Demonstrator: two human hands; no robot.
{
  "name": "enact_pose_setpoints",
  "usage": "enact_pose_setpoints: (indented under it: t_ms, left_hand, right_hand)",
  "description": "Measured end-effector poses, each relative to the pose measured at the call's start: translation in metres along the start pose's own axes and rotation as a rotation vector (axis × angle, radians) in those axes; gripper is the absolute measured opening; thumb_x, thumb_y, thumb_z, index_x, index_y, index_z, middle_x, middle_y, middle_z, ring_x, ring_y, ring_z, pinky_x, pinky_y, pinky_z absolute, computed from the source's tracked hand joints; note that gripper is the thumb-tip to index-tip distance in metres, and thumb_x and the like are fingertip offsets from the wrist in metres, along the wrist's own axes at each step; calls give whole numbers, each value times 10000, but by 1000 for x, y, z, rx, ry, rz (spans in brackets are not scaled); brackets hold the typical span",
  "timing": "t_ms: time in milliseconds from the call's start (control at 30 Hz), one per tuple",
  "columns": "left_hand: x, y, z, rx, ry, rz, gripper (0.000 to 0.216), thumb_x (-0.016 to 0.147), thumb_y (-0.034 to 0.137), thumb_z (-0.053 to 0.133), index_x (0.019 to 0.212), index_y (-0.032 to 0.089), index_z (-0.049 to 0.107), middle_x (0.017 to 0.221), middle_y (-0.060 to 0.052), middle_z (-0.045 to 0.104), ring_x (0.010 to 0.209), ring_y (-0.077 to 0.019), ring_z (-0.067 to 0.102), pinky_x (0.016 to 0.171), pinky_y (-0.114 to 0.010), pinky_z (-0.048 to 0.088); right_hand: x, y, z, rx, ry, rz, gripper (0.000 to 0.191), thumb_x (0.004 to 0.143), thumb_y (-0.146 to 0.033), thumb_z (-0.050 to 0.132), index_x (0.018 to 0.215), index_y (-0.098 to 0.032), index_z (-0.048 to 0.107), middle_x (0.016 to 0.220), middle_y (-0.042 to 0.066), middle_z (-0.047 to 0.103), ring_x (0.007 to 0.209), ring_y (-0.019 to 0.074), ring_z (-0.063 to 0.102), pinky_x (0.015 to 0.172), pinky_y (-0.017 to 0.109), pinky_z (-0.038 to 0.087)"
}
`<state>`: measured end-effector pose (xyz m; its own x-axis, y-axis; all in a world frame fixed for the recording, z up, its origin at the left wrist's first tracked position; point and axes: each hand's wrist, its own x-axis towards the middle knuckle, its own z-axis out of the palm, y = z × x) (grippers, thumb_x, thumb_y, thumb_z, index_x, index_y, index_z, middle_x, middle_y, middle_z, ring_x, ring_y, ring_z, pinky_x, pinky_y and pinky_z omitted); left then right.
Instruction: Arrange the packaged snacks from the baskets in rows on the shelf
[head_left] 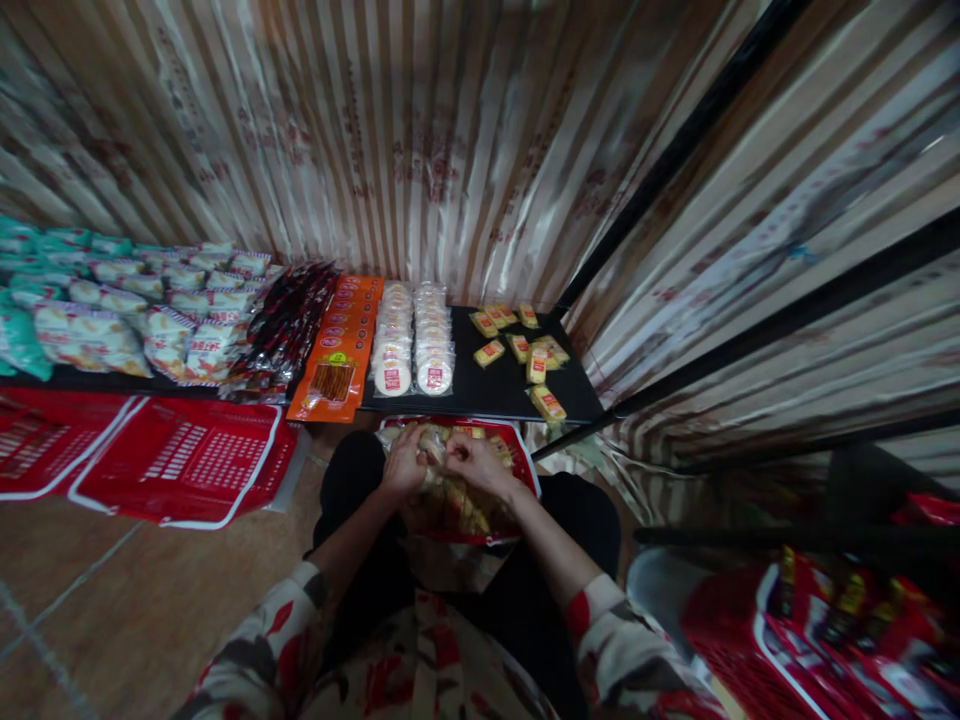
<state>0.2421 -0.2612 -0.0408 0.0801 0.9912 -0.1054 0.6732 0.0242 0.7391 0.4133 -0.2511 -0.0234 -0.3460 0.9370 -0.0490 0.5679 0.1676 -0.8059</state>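
Both hands are over a red basket (529, 478) with a white rim, which sits between my knees and holds yellow-wrapped snack packets (465, 505). My left hand (405, 462) is closed on crinkled clear plastic (433, 445), seemingly a bag; its exact form is blurred. Close beside it, my right hand (476, 463) pinches with bent fingers at the same plastic. What lies under the fingertips is hidden. On the black table (480, 402) just beyond, several small yellow packets (536, 362) with red labels are scattered.
Left of the yellow packets stand two rows of round white wrapped crackers (435, 345), an orange snack pack (337, 350), dark stick packs (289, 315) and white snack bags (191, 320). Red baskets (176, 460) sit below left. A black pole (750, 350) slants at right, above another red basket (731, 630).
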Motion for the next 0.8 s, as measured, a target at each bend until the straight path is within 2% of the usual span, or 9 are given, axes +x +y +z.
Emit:
enact_pose_setpoints:
  t_ms: [100, 200, 300, 400, 467, 567, 667, 800]
  left_hand:
    - [-1, 0, -2, -104, -47, -27, 471, 748, 123, 517, 1218, 99, 529, 1311, -147, 523, 1244, -240, 448, 1075, -375, 318]
    - [-2, -1, -3, -169, -65, -48, 362, 753, 181, 550, 1111, 144, 589, 1137, -99, 639, 1082, -213, 573, 967, -350, 427]
    - [-3, -3, -4, -206, -43, -56, 269, 765, 202, 547, 1022, 158, 615, 1010, -65, 679, 935, -179, 628, 867, -306, 478]
    - [0, -5, -5, -242, 16, -81, 244, 779, 197, 535, 1009, 156, 608, 970, -62, 686, 873, -164, 638, 816, -289, 491]
    - [2, -5, -8, -275, 66, -97, 225, 791, 196, 528, 1001, 168, 603, 950, -50, 691, 852, -155, 641, 797, -283, 495]
    - [6, -6, -15, -308, 110, -114, 198, 799, 204, 530, 983, 188, 601, 923, -29, 695, 823, -145, 645, 770, -275, 501]
    - [8, -3, -26, -251, 156, -127, 227, 807, 217, 523, 1019, 176, 595, 963, -53, 685, 854, -161, 645, 798, -294, 499]
    - [9, 1, -42, -31, 355, -57, 411, 820, 264, 523, 1211, 138, 505, 1187, -131, 588, 1126, -235, 535, 968, -374, 422]
  right_hand:
    - [0, -3, -14, 180, -41, 41, 47, 656, -191, 527, 700, -188, 545, 619, -60, 525, 560, 85, 453, 553, 196, 334]
    - [3, -2, -19, 380, -30, 119, 79, 680, -248, 562, 718, -184, 535, 612, -63, 520, 538, 76, 443, 531, 194, 326]
    - [4, -3, -17, 543, 63, 204, 210, 693, -365, 629, 763, -183, 552, 649, -43, 559, 566, 84, 484, 548, 200, 366]
    - [4, -8, -11, 683, 148, 280, 349, 651, -455, 688, 843, -186, 576, 721, -11, 606, 621, 106, 541, 591, 224, 424]
    - [6, -12, -6, 722, 169, 298, 411, 622, -488, 707, 872, -187, 583, 748, 2, 624, 653, 122, 570, 629, 247, 452]
    - [13, -17, 0, 652, 167, 262, 435, 603, -522, 706, 859, -189, 593, 766, 13, 645, 685, 140, 591, 675, 273, 468]
    - [29, -22, 7, 588, 180, 218, 417, 582, -528, 708, 804, -196, 590, 733, 3, 646, 663, 138, 584, 667, 274, 471]
    - [59, -30, 17, 569, 174, 163, 356, 611, -485, 691, 777, -185, 592, 697, -12, 625, 635, 124, 563, 647, 258, 463]
